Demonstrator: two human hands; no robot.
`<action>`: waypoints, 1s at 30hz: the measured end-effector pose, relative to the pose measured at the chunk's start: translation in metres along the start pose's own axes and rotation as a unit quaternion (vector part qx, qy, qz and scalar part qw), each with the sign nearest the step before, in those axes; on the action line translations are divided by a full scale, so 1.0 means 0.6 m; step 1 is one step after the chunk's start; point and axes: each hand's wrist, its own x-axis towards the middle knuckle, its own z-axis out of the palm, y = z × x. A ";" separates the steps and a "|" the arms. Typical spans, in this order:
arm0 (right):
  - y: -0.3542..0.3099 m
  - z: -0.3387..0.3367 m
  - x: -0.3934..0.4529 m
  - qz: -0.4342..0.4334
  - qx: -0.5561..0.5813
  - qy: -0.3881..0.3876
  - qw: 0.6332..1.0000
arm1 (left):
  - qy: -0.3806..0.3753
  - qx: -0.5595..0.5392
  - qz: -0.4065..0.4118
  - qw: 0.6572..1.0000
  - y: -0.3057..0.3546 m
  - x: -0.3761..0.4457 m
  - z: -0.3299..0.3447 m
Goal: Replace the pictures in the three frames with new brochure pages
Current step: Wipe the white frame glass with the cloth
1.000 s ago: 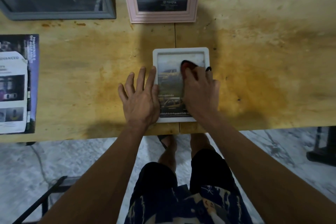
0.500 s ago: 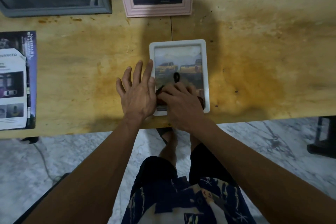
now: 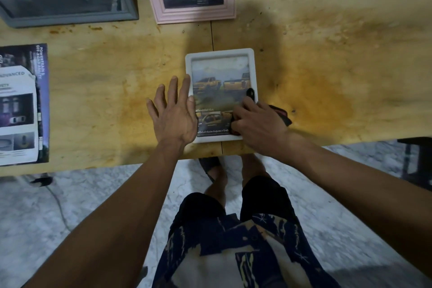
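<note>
- Head view: wooden table [image 3: 327, 65], stained yellow-brown, seam running down its middle; near edge at 6 o'clock, marble floor below
- White frame [image 3: 221, 53] lies flat near the table's front edge, center, straddling the seam; it holds a brochure page [image 3: 217, 82] w/ yellow pickup trucks and a text strip at the bottom
- L hand [image 3: 174, 114] at 9 o'clock of the white frame: flat, palm down, fingers spread & straight, index along the frame's left border, thumb side over its lower-left edge; pressing, not gripping
- R hand [image 3: 259, 121] at 4–5 o'clock of the frame, over its lower-right corner; fingers curled round a dark cloth [image 3: 281, 114], pressed on the glass
- Cloth is dark w/ a red bit showing; one end sticks out at 12 o'clock of the hand on the right border, another spills onto the table at 3 o'clock
- Pink frame [image 3: 194, 15] at 12 o'clock, far side of table, dark car page w/ Toyota logo inside; top cut off by view
- Grey frame [image 3: 70, 20] at 10–11 o'clock, just beside the pink one, dark car picture, partly out of view
- Brochure [image 3: 23, 105] at 9 o'clock by the left edge of view, well apart from the white frame; purple cover, a white sheet on top
- Person's patterned shorts and feet visible below the table edge
</note>
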 end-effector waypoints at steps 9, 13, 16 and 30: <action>0.020 -0.058 -0.006 0.035 -0.037 -0.099 0.994 | -0.023 -0.007 -0.013 1.000 0.009 -0.003 -0.006; 0.078 -0.085 -0.013 0.171 0.027 -0.095 0.980 | -0.034 -0.019 -0.020 0.999 0.018 -0.001 -0.014; 0.121 -0.062 -0.030 0.293 0.085 0.013 0.952 | -0.040 -0.025 -0.026 0.999 0.023 0.000 -0.021; 0.119 0.031 -0.063 0.425 0.129 0.032 0.896 | -0.061 -0.025 -0.019 0.998 0.030 0.006 -0.038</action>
